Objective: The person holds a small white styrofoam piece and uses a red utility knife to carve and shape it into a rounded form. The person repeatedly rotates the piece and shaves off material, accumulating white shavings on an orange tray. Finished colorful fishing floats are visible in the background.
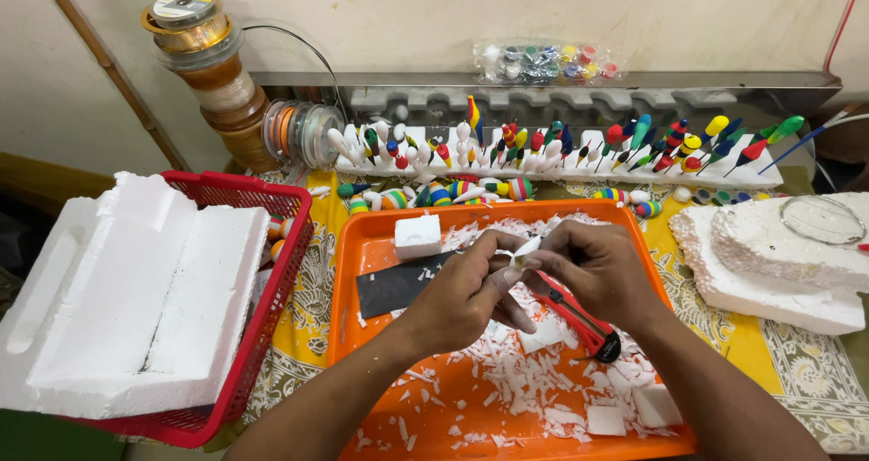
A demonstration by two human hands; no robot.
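Foam sliver (526, 247): small, white, tapered, pinched at the meeting point of your two hands above the orange tray (348, 334). Your left hand (466, 294) closes thumb and forefinger on its near end. Your right hand (597, 271) grips the red utility knife (572, 314), fingers wrapped shut on the handle, with fingertips also steadying the sliver's far side. The blade tip is hidden behind your fingers, so you cannot tell exactly where it meets the foam.

Handling, judged: the piece looks nearly weightless, rigid but crumbly, dents under hard pressure, and snaps across its thin end. Hold it at the thicker part, light pinch, fingertips kept off the cutting line.

Just under the grip: white shavings (507, 370) scattered over the tray floor, and a dark abrasive sheet (398, 285) to the left of your left hand. Beyond that sheet sits a small white foam block (417, 236).

Farther out from the grip: a row of painted floats (543, 149) stuck upright in a foam strip. Left of it, a red basket (272, 289) carries large foam packing slabs (136, 289). Right of it, broken foam chunks (778, 262) lie on the patterned cloth (299, 334).
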